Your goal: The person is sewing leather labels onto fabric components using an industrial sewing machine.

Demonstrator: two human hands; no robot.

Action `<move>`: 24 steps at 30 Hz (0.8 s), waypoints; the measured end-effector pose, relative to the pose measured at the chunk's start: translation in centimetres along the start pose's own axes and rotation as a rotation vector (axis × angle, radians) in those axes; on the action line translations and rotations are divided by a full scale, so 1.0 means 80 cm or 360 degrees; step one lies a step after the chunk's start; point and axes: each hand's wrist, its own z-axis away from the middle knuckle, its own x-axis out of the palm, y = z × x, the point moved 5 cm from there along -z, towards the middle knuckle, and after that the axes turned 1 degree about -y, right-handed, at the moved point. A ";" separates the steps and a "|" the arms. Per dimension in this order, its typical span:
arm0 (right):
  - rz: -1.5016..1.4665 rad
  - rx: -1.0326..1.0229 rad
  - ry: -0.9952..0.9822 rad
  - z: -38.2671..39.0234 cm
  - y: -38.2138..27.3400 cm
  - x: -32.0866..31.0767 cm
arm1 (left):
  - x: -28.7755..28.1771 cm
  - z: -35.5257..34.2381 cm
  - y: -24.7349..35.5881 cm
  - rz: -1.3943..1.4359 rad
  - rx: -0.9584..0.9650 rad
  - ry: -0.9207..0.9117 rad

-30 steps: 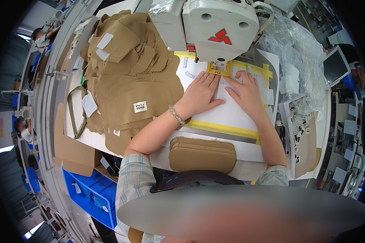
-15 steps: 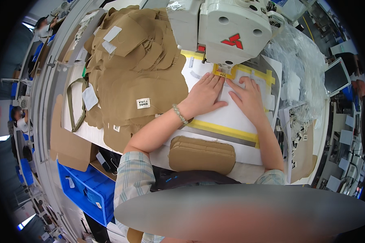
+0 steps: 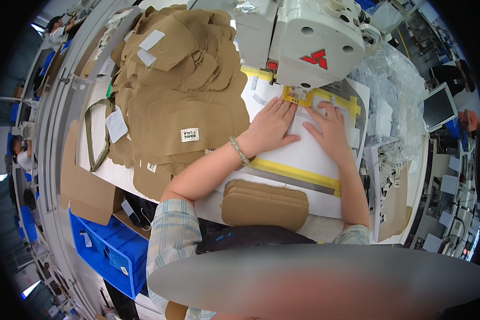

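My left hand lies flat on a white sheet, fingers stretched out, the tips at the near edge of a small yellow frame under the machine head. A beaded bracelet circles that wrist. My right hand rests on the same sheet to the right, with fingers apart and slightly bent, index tip close to the frame. Above both hands stands a white sewing machine head with a red mark. Yellow tape borders the sheet. Neither hand shows anything gripped; whatever lies beneath the palms is hidden.
Brown fabric pieces with sewn labels are heaped at left. A stack of brown padded pieces lies nearest me. Clear plastic wrap, a tray of labels and a monitor are at right; a blue crate stands lower left.
The whole view has shifted slightly. My right fingertips sit a little farther from the yellow frame, while my left hand stays flat in the same spot.
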 end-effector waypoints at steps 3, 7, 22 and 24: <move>0.0175 0.0001 0.0083 -0.001 0.002 0.000 | -0.001 -0.001 0.000 -0.0024 0.0013 0.0013; 0.0229 0.0020 0.0101 -0.003 0.004 0.007 | -0.001 0.000 0.001 -0.0044 0.0006 0.0011; 0.0259 0.0126 -0.0191 0.017 0.011 -0.020 | -0.010 0.008 0.001 -0.0587 0.0023 -0.0275; 0.0272 -0.0028 -0.0061 0.039 0.000 -0.047 | -0.037 0.014 0.021 -0.0600 0.0074 -0.0276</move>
